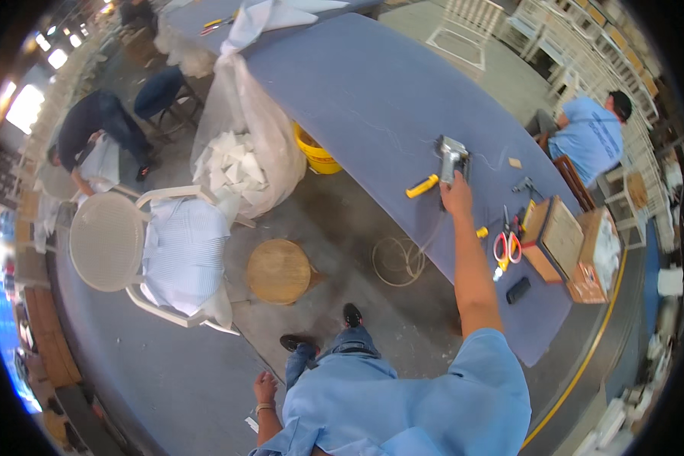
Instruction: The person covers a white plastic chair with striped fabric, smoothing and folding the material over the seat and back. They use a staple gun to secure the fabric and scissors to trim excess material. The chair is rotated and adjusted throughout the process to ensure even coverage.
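My right hand [457, 193] reaches out over the blue table [372, 91] and grips the handle of a grey staple gun [453, 158], whose hose trails down to a coil on the floor [397, 261]. A yellow-handled tool [422, 186] lies just left of the hand. My left hand [264, 387] hangs at my side, empty, with its fingers loosely apart, above the grey floor. A white chair [140, 251] with a striped cushion stands to my left, next to a round wooden stool [279, 270].
Red-handled scissors [507, 245], a black object [518, 289] and open cardboard boxes [566, 247] lie on the table's near end. A clear bag of white scraps [239, 156] and a yellow bucket [315, 156] stand beside the table. One person [95, 129] bends over at left; another [589, 137] sits at right.
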Demonstrator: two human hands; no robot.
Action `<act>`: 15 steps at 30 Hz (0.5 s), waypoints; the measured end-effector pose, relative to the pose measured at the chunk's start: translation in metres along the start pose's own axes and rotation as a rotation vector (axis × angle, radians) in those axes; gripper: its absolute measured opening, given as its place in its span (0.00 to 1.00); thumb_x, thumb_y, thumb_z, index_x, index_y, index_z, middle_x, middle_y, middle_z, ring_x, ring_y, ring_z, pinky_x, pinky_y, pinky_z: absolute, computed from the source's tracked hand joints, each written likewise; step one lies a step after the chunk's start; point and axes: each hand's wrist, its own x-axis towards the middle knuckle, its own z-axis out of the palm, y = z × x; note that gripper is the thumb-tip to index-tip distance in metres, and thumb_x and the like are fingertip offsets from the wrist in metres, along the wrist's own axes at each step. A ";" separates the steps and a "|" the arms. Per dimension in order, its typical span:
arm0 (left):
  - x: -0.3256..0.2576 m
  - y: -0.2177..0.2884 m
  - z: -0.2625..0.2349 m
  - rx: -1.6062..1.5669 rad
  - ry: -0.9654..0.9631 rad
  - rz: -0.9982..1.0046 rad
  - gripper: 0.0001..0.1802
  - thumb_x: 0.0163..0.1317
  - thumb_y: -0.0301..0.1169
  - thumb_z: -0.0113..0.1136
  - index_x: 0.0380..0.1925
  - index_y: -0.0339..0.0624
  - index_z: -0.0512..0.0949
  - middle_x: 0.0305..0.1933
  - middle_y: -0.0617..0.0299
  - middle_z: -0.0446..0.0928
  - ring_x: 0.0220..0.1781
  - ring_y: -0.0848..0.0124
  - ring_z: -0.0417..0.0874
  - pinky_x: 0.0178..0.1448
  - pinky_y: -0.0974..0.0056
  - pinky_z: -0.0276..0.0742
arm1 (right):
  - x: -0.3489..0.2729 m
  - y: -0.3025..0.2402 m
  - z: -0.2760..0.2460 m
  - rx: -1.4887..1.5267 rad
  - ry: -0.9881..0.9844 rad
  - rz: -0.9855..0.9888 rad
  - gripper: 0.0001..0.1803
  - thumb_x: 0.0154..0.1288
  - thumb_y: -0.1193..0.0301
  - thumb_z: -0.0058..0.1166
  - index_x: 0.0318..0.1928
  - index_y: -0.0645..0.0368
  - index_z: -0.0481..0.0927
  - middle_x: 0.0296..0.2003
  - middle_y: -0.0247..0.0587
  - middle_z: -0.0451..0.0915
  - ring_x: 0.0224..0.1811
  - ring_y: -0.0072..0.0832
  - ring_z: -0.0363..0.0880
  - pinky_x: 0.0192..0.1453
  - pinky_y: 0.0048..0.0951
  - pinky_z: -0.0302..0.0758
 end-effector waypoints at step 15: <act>-0.044 -0.112 0.005 0.442 0.101 0.228 0.26 0.59 0.45 0.64 0.49 0.35 0.87 0.47 0.45 0.88 0.49 0.56 0.90 0.57 0.56 0.84 | 0.052 0.091 0.022 -0.194 0.001 0.209 0.33 0.76 0.54 0.54 0.73 0.49 0.59 0.66 0.58 0.71 0.62 0.60 0.78 0.62 0.60 0.77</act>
